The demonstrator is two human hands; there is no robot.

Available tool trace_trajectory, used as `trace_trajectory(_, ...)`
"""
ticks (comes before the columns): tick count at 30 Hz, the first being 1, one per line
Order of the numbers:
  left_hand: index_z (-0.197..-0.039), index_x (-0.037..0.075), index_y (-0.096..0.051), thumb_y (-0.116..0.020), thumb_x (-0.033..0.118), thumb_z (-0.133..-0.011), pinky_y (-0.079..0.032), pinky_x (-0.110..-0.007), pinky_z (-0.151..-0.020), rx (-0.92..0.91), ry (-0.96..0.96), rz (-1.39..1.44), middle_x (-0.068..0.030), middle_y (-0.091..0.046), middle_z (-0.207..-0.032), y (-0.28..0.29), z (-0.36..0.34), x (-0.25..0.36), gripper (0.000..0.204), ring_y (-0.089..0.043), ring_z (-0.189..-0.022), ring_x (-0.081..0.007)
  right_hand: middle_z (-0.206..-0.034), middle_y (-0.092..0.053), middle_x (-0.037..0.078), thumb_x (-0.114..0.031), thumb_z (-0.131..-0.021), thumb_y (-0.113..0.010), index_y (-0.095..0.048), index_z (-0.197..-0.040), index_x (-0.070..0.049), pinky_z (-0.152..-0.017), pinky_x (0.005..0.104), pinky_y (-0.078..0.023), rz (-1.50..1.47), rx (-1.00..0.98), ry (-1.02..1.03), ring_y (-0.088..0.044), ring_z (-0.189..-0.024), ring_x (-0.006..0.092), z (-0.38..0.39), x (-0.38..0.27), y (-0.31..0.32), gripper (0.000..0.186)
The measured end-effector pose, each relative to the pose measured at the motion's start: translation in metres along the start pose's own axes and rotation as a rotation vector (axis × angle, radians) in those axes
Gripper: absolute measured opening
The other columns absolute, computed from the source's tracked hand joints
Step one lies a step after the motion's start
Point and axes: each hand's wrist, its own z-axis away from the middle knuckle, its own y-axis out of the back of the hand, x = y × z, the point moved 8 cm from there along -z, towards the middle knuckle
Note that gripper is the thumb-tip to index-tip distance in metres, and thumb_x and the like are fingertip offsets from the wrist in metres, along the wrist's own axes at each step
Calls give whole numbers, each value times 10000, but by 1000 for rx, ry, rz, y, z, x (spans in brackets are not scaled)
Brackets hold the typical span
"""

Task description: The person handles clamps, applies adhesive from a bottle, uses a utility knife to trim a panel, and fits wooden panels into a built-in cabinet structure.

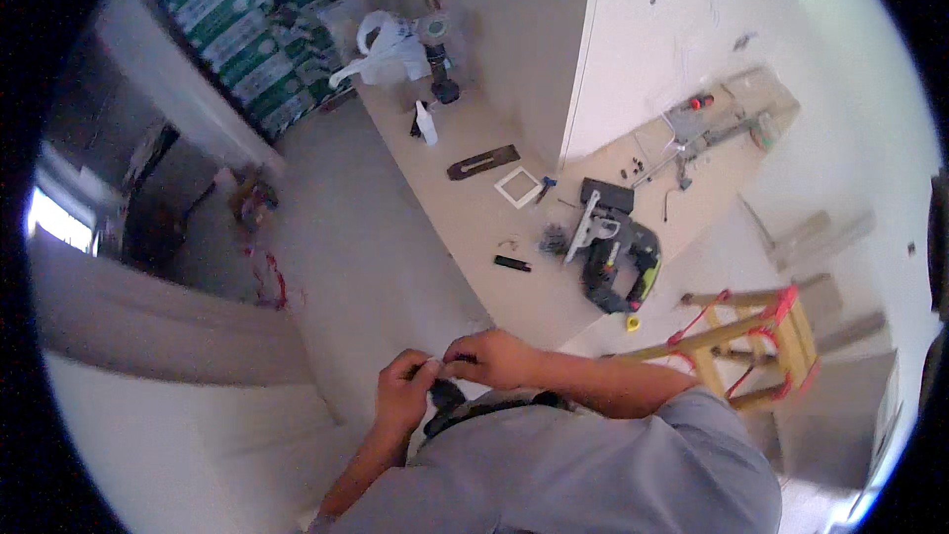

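In front of my waist, my left hand (401,396) and my right hand (497,358) meet at the fingertips. Both are closed in a pinch. Something small and pale may be between them, but it is too small and blurred to name. Beyond my right hand stands the L-shaped board worktop (445,203). On its near corner lies a black cordless jigsaw (621,262) with green on its handle. A black bar-shaped piece (512,263) lies to the left of it. Farther back are a white square frame (519,187) and a dark slotted plate (483,162).
A yellow stepladder (751,346) with red parts stands to my right, close to the worktop. A yellow tape measure (633,322) is near the jigsaw. At the far left end are a white bottle (425,124), a cordless drill (441,74) and a white plastic bag (393,47).
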Motion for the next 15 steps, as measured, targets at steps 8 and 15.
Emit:
trace_trajectory(8, -959, -14, -669, -649, 113, -950, -516, -274, -721, -357, -142, 0, -41, -681, -827, 64, -138, -6, 128, -626, -755, -118, -800, -702, 134, -308, -976, -626, -689, -979, -41, -657, 388, -536, -94, 345, -270, -678, -688, 259, -100, 22, -23, 275)
trace_trajectory(15, -1023, 2, -658, -645, 196, -977, -522, -288, -745, -784, -165, 32, -50, -692, -873, 8, -213, 14, 200, -633, -802, -113, -749, -690, 137, -305, -993, -597, -657, -934, -16, -668, 422, -541, -329, 670, -515, -683, -674, 249, -88, 62, 0, 301)
